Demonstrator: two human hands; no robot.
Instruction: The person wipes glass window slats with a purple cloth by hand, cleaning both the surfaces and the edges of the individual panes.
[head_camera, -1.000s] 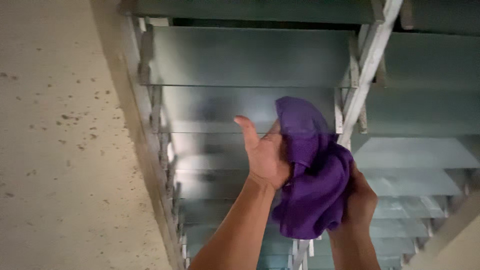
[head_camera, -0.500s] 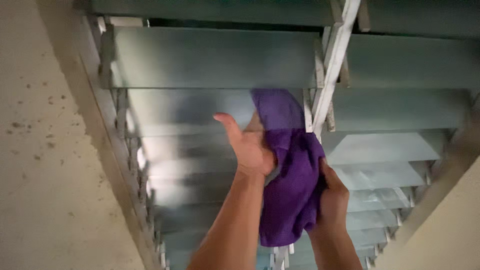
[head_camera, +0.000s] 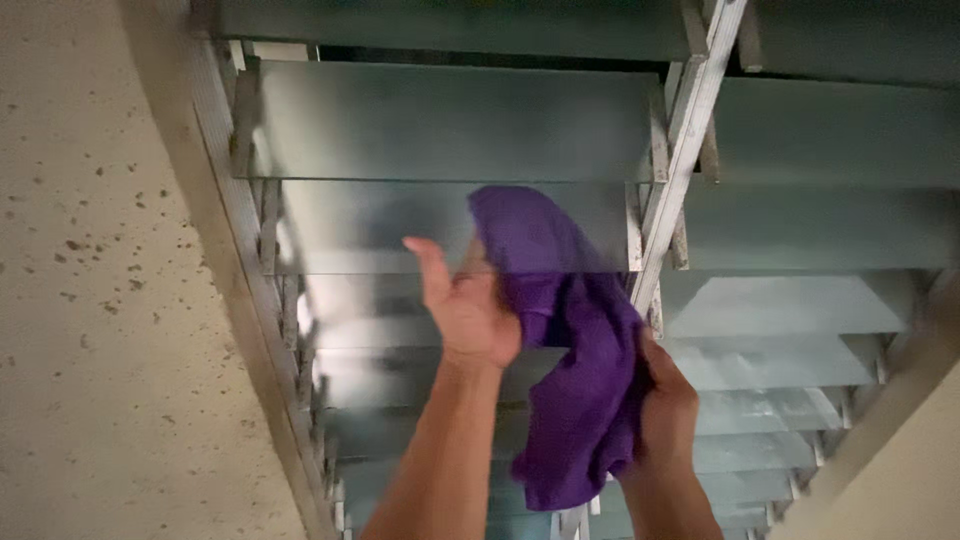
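Note:
A purple cloth (head_camera: 560, 330) hangs against a glass louvre window, its top pressed on one glass slat (head_camera: 380, 225). My left hand (head_camera: 462, 310) is raised with the palm against the cloth's left side, thumb stretched up and out. Lower down, my right hand (head_camera: 665, 400) grips the cloth's right edge, close to the white metal mullion (head_camera: 680, 170). The fingers of both hands are mostly hidden behind the cloth.
Rows of frosted glass slats (head_camera: 450, 120) fill the window on both sides of the mullion. A speckled beige wall (head_camera: 100, 300) borders the window frame (head_camera: 250, 290) on the left. A pale wall corner (head_camera: 900, 450) shows at lower right.
The cloth and both hands have shifted left along the slat, away from the mullion. The view has also swung slightly.

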